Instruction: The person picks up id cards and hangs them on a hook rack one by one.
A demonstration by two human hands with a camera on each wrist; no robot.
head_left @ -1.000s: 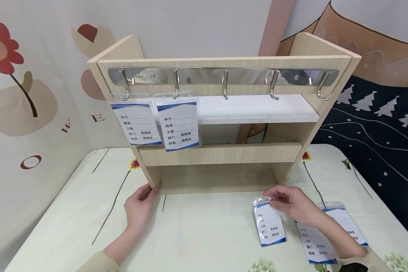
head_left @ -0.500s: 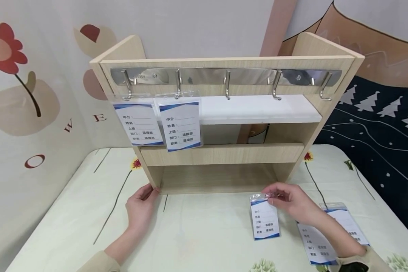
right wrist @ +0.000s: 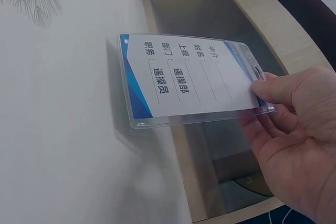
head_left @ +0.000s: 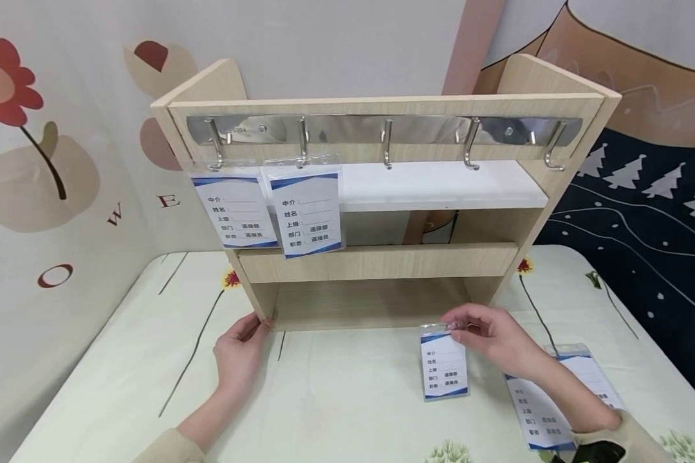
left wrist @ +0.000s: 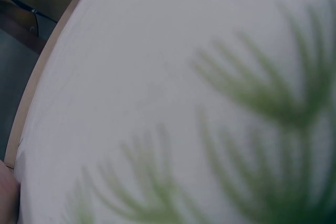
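In the lower right of the head view, the right hand point(head_left: 495, 339) pinches the card point(head_left: 444, 368) by its top corner. The left hand point(head_left: 237, 354), lower left, grips the shelf point(head_left: 376, 263). It seems wise to hold firmly and leave the slot point(right wrist: 258, 71) uncovered.

Wooden shelf unit point(head_left: 376, 262), pale grain, centre of frame, standing on a flower-printed cloth point(head_left: 347, 399). Steel hook rail point(head_left: 342, 130), five hooks, along its upper front board. Two clear-sleeved badges, blue-bordered, hanging at the two leftmost hooks: one outermost point(head_left: 234, 215), one beside it point(head_left: 305, 215). Left hand point(head_left: 239, 354), lower left of centre, holding the unit's bottom corner. Right hand point(head_left: 492, 337), lower right, pinching a third badge point(head_left: 444, 368) by its top edge. Further badges point(head_left: 535, 415), lower right, lying partly beneath the forearm.
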